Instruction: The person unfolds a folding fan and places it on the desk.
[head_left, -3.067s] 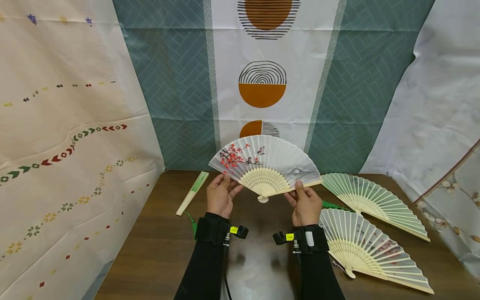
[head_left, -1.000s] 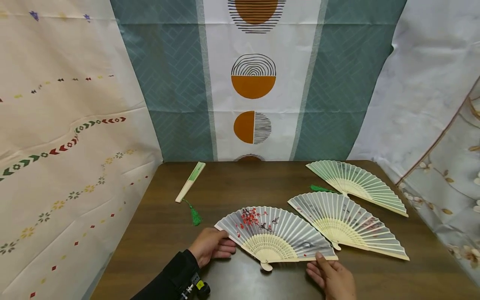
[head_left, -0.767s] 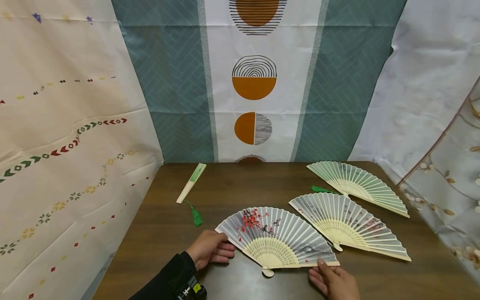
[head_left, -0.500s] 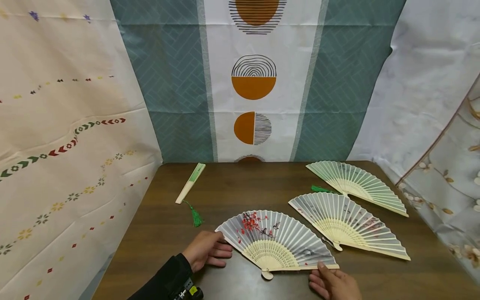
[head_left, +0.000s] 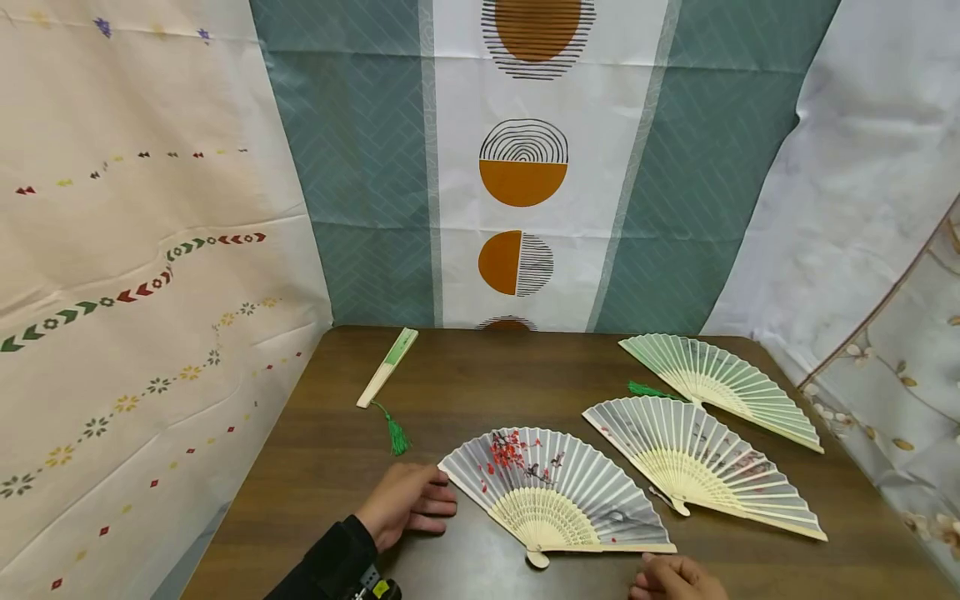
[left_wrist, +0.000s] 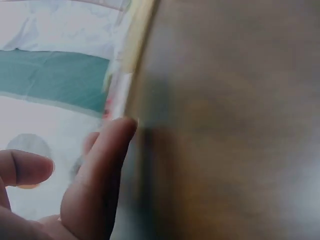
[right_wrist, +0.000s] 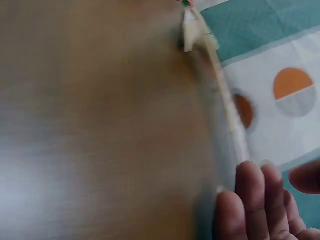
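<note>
A spread white folding fan [head_left: 600, 492] with red blossoms and pale ribs lies on the brown table, its pivot toward the person. By its left tip is my left hand [head_left: 408, 504], fingers loosely extended. The left wrist view shows the thumb apart from the fingers, with a fingertip right at the edge of the fan [left_wrist: 137, 45]. My right hand [head_left: 677, 577] is just below the fan's right end, partly cut off by the frame. In the right wrist view its thumb [right_wrist: 307, 177] stands apart from the fingers, nothing pinched between them.
Another spread white fan [head_left: 705, 458] lies to the right, with a spread green fan [head_left: 720, 383] behind it. A folded green fan [head_left: 387, 367] with a green tassel [head_left: 397, 437] lies at back left. Patterned cloths surround the wooden table [head_left: 300, 533].
The blossom fan, earlier held up in both hands, has come down onto the table. Since half a second ago, both hands have let go and drawn slightly away from its ends.
</note>
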